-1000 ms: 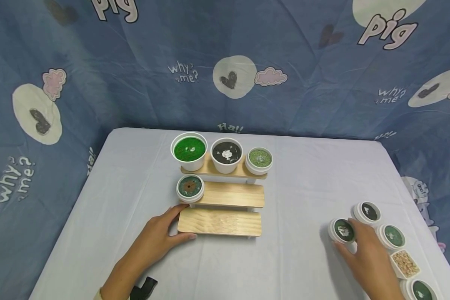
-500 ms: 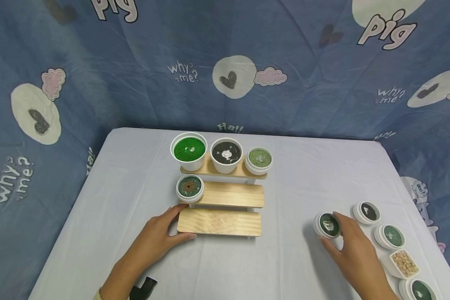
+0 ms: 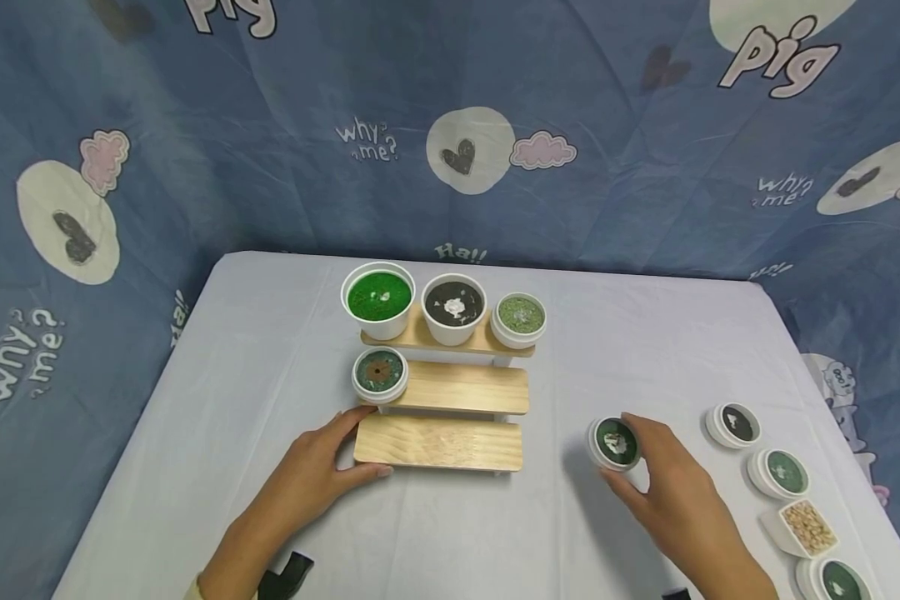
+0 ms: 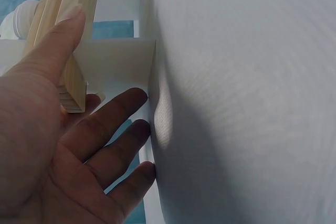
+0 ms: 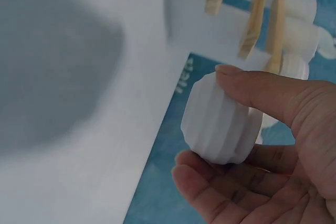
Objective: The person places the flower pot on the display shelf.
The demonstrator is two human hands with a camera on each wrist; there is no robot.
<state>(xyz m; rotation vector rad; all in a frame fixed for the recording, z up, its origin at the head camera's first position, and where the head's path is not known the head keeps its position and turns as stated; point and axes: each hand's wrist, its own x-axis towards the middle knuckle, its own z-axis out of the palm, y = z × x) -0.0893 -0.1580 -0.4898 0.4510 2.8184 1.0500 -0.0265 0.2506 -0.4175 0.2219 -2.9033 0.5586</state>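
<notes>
My right hand (image 3: 678,492) holds a small white pot (image 3: 617,442) by its sides, thumb against fingers, above the table. Dark green filling with a pale patch shows on top. In the right wrist view the pot's fluted white wall (image 5: 218,121) is visible. A three-step wooden shelf stand (image 3: 441,443) is at the middle, and my left hand (image 3: 307,475) grips the left end of its lowest step between thumb and index finger. The other left fingers (image 4: 113,129) extend below the plank. One pot with a brown-centred green top (image 3: 379,374) sits on the middle step's left end.
The top step carries a bright green cup (image 3: 379,297), a dark grey cup (image 3: 453,305) and a speckled green pot (image 3: 521,318). At right stand a black-topped pot (image 3: 735,423), two green-topped pots (image 3: 783,472) and a square tub of beige bits (image 3: 806,527).
My right hand has carried the dark green pot leftward, away from the group at the right and closer to the stand. The left hand keeps its place on the lowest step.
</notes>
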